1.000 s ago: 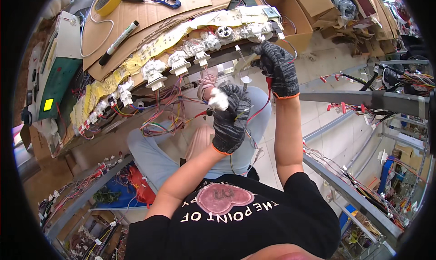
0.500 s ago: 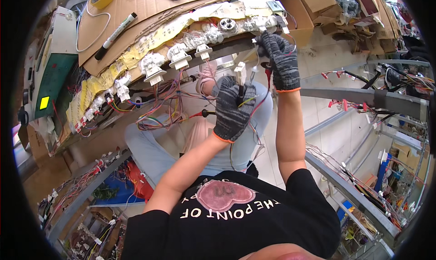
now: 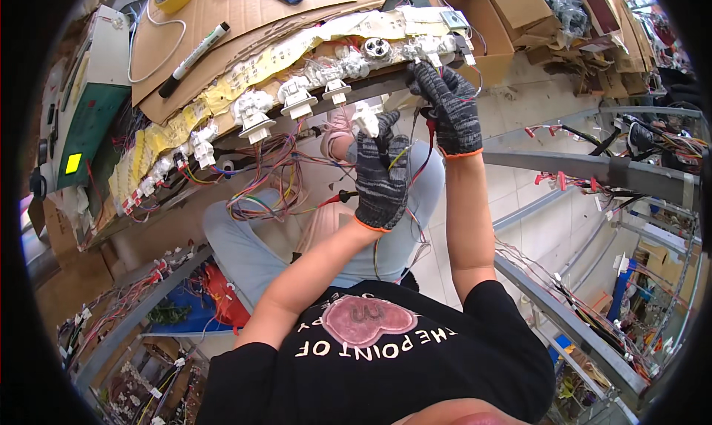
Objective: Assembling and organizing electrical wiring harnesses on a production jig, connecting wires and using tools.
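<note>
The largest thing in the work is the long board (image 3: pixel 360 91), which curves from the lower left of its run up to the upper middle of the frame. A yellowed paper strip (image 3: pixel 248 73) with handwriting lies along it, wrinkled and ragged at the edge. Below the board, left of the frame's centre, hangs a loose wire bundle (image 3: pixel 278 195) in red, yellow, green, blue, purple and brown, its strands looping over each other.

The right hand (image 3: pixel 454 113), in a dark grey knitted glove with an orange cuff, is right of the upper middle, at the board's far end. Its fingers are drawn together and point up at the white fittings there; what the tips pinch, I cannot tell. The left hand (image 3: pixel 383 179), gloved alike, is near the frame's centre, its fingers bent around a white connector.

Of the board's fittings, 3 flanged white sockets (image 3: pixel 298 99) stand in a row along its front, pale and blocky, with wires trailing beneath. A round white socket (image 3: pixel 377 49) with dark holes sits farther right. The white connector (image 3: pixel 366 119) just above the left hand is small, glossy and angular, tilted toward the upper left; its lower end is hidden by the glove.
</note>
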The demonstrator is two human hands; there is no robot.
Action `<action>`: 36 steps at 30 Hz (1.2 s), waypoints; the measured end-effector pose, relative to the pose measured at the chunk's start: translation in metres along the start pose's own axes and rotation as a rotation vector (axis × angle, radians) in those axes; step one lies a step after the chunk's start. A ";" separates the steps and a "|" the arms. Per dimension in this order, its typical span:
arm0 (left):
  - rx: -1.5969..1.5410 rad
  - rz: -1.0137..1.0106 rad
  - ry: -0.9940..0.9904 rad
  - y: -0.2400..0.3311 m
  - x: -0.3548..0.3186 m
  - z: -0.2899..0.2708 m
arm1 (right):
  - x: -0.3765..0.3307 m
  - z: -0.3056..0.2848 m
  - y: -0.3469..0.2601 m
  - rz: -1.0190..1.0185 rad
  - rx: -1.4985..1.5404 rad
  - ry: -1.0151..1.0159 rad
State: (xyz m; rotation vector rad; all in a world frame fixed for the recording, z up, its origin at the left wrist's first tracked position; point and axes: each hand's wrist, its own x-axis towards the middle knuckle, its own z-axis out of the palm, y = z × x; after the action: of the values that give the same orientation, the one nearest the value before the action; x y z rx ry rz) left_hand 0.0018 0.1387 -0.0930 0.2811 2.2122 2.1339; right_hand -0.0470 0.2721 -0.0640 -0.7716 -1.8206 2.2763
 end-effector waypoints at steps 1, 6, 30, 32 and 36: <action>-0.070 0.010 0.025 0.005 0.000 0.001 | 0.000 0.000 -0.001 0.002 0.005 0.019; -0.074 -0.018 0.051 0.003 -0.006 -0.001 | 0.000 0.002 0.001 -0.019 -0.015 0.038; -0.061 0.185 -0.038 0.020 0.014 -0.015 | -0.075 0.034 0.000 -0.796 -0.631 0.065; -0.142 0.099 0.005 0.026 0.022 -0.017 | -0.065 0.044 0.000 -0.604 -0.515 -0.091; -0.398 -0.096 0.107 0.046 0.011 -0.026 | -0.046 0.054 -0.012 -0.322 -0.242 -0.150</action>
State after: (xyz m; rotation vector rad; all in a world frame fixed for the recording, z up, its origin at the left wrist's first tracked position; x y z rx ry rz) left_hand -0.0088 0.1159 -0.0452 0.0392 1.7463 2.5149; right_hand -0.0349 0.2093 -0.0313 -0.3085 -2.1340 1.9803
